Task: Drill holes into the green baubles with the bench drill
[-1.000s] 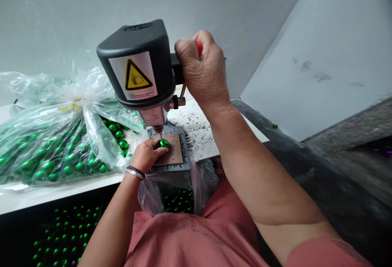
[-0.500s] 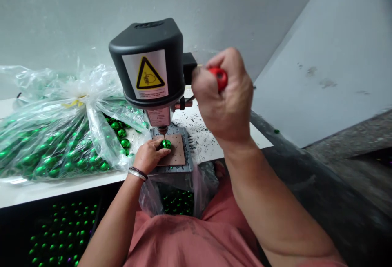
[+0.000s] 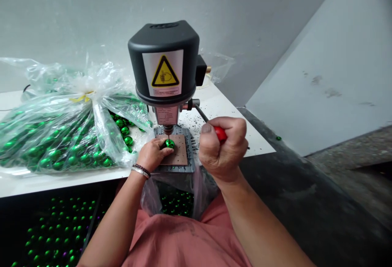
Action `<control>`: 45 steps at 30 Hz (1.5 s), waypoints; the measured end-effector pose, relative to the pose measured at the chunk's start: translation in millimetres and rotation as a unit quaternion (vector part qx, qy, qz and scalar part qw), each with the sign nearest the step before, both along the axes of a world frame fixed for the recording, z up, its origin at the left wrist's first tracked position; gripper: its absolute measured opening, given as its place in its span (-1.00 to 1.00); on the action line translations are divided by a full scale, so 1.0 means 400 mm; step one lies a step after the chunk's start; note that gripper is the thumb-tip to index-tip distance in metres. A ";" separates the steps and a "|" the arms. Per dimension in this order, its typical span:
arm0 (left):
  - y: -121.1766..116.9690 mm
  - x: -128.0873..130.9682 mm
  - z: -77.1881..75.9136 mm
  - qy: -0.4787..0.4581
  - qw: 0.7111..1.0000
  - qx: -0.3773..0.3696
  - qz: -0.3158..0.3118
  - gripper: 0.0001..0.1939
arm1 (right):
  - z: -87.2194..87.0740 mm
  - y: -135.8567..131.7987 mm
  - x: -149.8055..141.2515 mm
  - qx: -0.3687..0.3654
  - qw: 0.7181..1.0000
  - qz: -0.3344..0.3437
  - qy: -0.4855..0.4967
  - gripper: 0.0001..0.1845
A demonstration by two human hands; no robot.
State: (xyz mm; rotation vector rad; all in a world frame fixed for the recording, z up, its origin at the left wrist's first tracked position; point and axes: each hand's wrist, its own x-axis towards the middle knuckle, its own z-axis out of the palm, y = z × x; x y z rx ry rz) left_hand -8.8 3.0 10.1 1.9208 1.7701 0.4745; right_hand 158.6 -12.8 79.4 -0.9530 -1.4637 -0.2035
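Note:
A small black bench drill (image 3: 165, 63) with a yellow warning label stands on a white table (image 3: 232, 116). My left hand (image 3: 153, 154) pinches a shiny green ball (image 3: 170, 143) on a brown pad (image 3: 179, 152) on the drill's base, right under the bit. My right hand (image 3: 222, 148) is a fist round the red knob (image 3: 221, 133) of the feed lever, pulled down low beside the base.
A big clear bag of green balls (image 3: 61, 136) lies left of the drill. Another open bag with green balls (image 3: 177, 199) hangs below the table edge by my lap. More green balls (image 3: 52, 234) show in the dark space underneath. Dark shavings (image 3: 200, 126) speckle the table.
My right hand has swung the red lever knob from up beside the drill head down to table height. The bit has come down onto the green ball. The left hand has stayed put.

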 end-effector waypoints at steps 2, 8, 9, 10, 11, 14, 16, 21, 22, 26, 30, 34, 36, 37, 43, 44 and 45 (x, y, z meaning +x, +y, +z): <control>0.000 -0.001 -0.003 0.004 1.000 0.004 0.000 -0.66 | -0.011 0.001 -0.003 0.006 1.000 0.006 0.010 -0.92; -0.002 -0.002 -0.001 -0.003 1.000 -0.002 0.008 -0.67 | -0.049 0.003 -0.011 0.000 0.998 0.032 0.046 -0.89; -0.003 -0.002 0.000 -0.003 1.000 -0.002 0.008 -0.68 | -0.058 0.002 -0.012 -0.005 0.998 0.041 0.050 -0.88; -0.003 -0.002 0.001 -0.003 1.000 -0.002 0.008 -0.67 | -0.068 0.001 -0.013 -0.010 0.997 0.050 0.053 -0.87; -0.004 -0.002 0.001 -0.003 1.000 0.000 0.008 -0.67 | -0.076 0.000 -0.015 -0.015 0.996 0.060 0.058 -0.86; -0.004 0.000 -0.001 -0.002 1.000 0.007 0.010 -0.67 | -0.073 0.000 -0.020 -0.020 0.994 0.075 0.080 -0.88; -0.004 0.002 -0.006 0.003 1.000 0.014 0.016 -0.67 | -0.038 0.005 -0.023 -0.011 0.995 0.050 0.090 -0.95; -0.028 0.006 -0.008 0.022 0.997 0.045 0.051 -0.62 | 0.108 0.044 -0.025 -0.044 0.996 0.004 0.079 -0.86; -0.039 0.004 -0.005 0.018 0.997 0.047 0.053 -0.62 | 0.129 0.052 -0.024 -0.058 0.995 0.010 0.081 -0.84; -0.097 -0.007 0.016 -0.030 0.998 0.052 0.011 -0.63 | 0.162 0.069 -0.023 -0.085 0.992 0.030 0.086 -0.82; -0.147 -0.013 0.033 -0.049 0.997 0.060 -0.021 -0.61 | 0.155 0.068 -0.023 -0.084 0.992 0.043 0.088 -0.83; -0.178 -0.012 0.045 -0.045 0.996 0.049 -0.053 -0.65 | 0.149 0.072 -0.021 -0.072 0.991 0.062 0.094 -0.83; -0.187 -0.012 0.047 -0.054 0.996 0.028 -0.062 -0.60 | 0.147 0.076 -0.021 -0.064 0.991 0.069 0.098 -0.83; -0.189 -0.014 0.047 -0.068 0.996 0.015 -0.063 -0.56 | 0.146 0.077 -0.021 -0.061 0.991 0.072 0.099 -0.82; -0.176 -0.025 0.034 -0.388 0.905 -0.091 0.146 -0.49 | 0.140 0.078 -0.019 -0.068 0.989 0.088 0.099 -0.80; -0.170 -0.026 0.036 -0.473 0.850 -0.117 0.200 -0.49 | 0.140 0.078 -0.019 -0.069 0.989 0.090 0.099 -0.80; -0.164 -0.025 0.040 -0.548 0.788 -0.143 0.241 -0.49 | 0.139 0.077 -0.018 -0.071 0.988 0.092 0.099 -0.80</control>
